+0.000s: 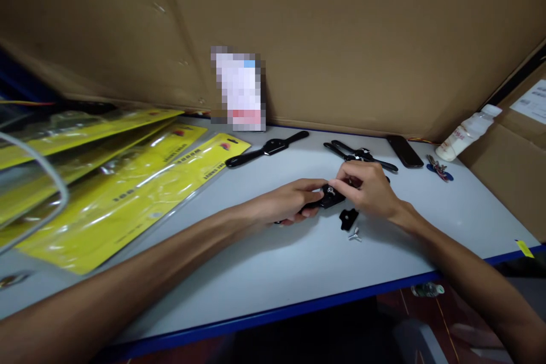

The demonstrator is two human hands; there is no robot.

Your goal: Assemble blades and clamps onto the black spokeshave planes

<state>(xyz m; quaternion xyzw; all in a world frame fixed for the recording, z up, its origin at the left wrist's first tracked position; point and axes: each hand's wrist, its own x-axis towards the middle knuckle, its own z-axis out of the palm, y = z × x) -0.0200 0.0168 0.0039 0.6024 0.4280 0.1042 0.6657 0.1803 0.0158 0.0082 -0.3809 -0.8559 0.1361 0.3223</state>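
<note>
My left hand [294, 200] is wrapped round one handle of a black spokeshave [331, 199], holding it just above the table. My right hand [367, 186] is closed at the tool's middle, thumb and fingertips pinched beside a small silver screw [330, 190]. Its fingers partly cover the far handle. Below the right hand, a small black metal plate [348, 219] lies on the table. Close to that plate is a silver wing screw [355, 235]. Another black spokeshave [275, 147] lies farther back, and a pair of similar black tools [362, 154] lies behind my right hand.
Yellow clear-fronted packages [140, 199] overlap across the left of the grey table [256, 290]. A pale cable [55, 173] loops over them. Toward the back right are a dark phone [404, 151], keys [439, 168] and a leaning white bottle [467, 133]. Cardboard [341, 40] walls the back.
</note>
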